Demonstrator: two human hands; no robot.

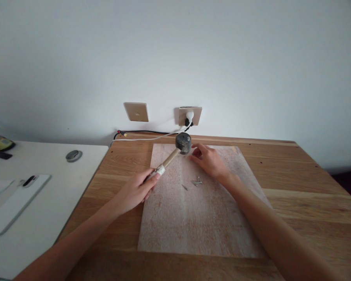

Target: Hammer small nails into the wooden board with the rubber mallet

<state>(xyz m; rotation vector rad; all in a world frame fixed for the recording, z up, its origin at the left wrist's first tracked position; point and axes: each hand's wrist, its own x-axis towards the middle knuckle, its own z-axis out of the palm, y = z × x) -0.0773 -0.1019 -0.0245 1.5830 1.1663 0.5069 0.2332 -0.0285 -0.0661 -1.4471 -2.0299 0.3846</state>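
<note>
Head view: the mallet (182,143) is gripped by the left hand (137,191), fingers closed; the right hand (208,160), fingers pinched at 12 o'clock on the board (199,218), should be kept clear.

Both bare arms are reaching forward from the bottom of the picture and coming closer together near the middle. The left arm is coming in from the bottom left and slanting up to the right. The left hand (136,191) is curling its fingers into a closed grip, with the thumb lying on top and pointing forward. The right arm is coming in from the bottom right, stretching out long and nearly straight. The right hand (209,160) is lying palm down, farther forward than the left hand. Its fingers are pointing to the left and bunching together at the tips, like a small pinch.
</note>
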